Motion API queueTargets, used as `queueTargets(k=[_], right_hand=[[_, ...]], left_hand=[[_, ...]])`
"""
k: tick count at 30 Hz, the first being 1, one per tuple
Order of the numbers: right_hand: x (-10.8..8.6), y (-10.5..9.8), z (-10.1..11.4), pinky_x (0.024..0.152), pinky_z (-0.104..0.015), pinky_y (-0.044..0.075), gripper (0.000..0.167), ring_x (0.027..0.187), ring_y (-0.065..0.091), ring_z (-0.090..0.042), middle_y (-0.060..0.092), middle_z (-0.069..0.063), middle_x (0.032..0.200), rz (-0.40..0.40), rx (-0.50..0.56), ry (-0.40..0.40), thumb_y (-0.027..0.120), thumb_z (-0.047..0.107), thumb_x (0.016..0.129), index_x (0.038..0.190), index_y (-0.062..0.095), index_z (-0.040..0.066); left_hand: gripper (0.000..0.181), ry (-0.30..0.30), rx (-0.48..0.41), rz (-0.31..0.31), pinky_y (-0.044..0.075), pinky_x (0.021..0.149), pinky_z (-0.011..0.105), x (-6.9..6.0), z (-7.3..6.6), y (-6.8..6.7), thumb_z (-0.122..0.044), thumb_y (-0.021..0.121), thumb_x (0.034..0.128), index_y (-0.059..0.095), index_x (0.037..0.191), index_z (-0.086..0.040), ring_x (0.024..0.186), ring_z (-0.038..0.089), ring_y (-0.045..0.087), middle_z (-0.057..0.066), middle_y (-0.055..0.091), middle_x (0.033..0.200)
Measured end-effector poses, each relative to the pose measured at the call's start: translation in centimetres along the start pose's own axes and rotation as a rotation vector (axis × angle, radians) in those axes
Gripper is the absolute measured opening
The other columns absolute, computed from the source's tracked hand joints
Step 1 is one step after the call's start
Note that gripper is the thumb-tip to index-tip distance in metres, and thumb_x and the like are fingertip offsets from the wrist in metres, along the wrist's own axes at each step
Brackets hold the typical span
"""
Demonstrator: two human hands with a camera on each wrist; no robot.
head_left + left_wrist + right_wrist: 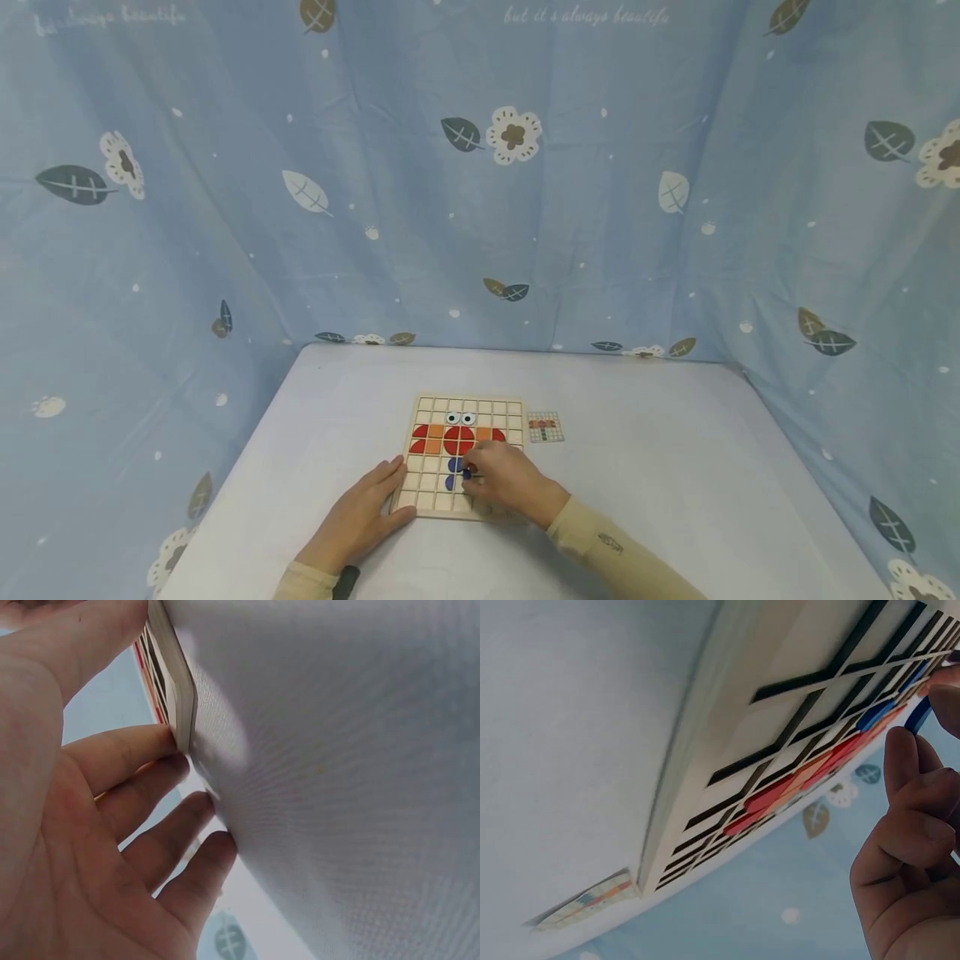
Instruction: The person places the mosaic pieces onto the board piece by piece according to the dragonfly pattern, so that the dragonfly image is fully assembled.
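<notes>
A square wooden grid board [423, 500] lies on the table, with red, orange and blue pieces and two eye pieces [461, 419] in its cells. My left hand [363, 512] rests against the board's near left corner. Its thumb touches the near edge and its fairly straight fingers lie along the left side; the left wrist view shows them at the board's rim [184, 705]. Over the lower part of the grid, my right hand [510, 479] pinches a blue puzzle piece [919, 714] between thumb and fingertip. Some cells beneath this hand are hidden.
A small pattern card [545, 427] with a printed grid picture lies just right of the board. The white-covered table [660, 467] is bounded at the back and sides by a blue patterned curtain [405, 250].
</notes>
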State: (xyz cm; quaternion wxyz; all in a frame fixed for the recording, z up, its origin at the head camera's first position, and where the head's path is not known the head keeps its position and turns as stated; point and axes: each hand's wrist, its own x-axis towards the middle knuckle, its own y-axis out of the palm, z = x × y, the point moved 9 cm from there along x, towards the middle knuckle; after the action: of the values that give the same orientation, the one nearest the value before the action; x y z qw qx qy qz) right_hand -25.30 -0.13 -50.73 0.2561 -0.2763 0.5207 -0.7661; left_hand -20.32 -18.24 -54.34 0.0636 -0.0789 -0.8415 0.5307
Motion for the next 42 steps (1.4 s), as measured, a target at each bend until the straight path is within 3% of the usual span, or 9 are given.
queueTargets(k=[12,31,37,42], right_hand=[[0.6,1.4,0.8,0.056,-0.015,0.043,0.016,0.066,0.049,-0.001,0.062,0.011,0.076,0.073,0.018,0.061,0.083,0.029,0.085,0.093,0.078,0.016],[0.9,1.5,0.6,0.056,-0.013,0.044,0.019,0.066,0.051,0.002,0.068,0.011,0.081,0.069,0.022,0.080,0.084,0.027,0.084,0.097,0.080,0.014],[0.6,1.3,0.4,0.066,-0.015,0.051,0.020,0.075,0.057,0.003,0.071,0.012,0.088,0.050,0.012,0.062,0.083,0.029,0.085,0.101,0.080,0.016],[0.1,-0.8,0.0,0.071,-0.018,0.056,0.021,0.082,0.063,0.000,0.072,0.011,0.093,-0.033,0.019,0.012,0.081,0.026,0.087,0.106,0.078,0.017]], left_hand=[[0.075,0.019,0.007,-0.026,0.039,0.115,0.050,0.0,0.2,-0.1,-0.050,0.075,0.0884,0.056,0.144,-0.003,0.142,0.033,0.043,0.006,0.048,0.155],[0.074,0.020,0.007,-0.024,0.039,0.116,0.049,0.1,0.3,0.0,-0.048,0.075,0.0885,0.056,0.144,-0.003,0.143,0.033,0.042,0.006,0.047,0.155],[0.073,0.019,0.007,-0.023,0.038,0.116,0.049,0.1,0.3,0.0,-0.046,0.076,0.0884,0.056,0.144,-0.003,0.143,0.033,0.042,0.006,0.047,0.155],[0.073,0.008,0.011,-0.011,0.038,0.116,0.049,0.0,0.3,0.1,-0.046,0.076,0.0885,0.056,0.145,-0.004,0.143,0.032,0.041,0.005,0.047,0.156]])
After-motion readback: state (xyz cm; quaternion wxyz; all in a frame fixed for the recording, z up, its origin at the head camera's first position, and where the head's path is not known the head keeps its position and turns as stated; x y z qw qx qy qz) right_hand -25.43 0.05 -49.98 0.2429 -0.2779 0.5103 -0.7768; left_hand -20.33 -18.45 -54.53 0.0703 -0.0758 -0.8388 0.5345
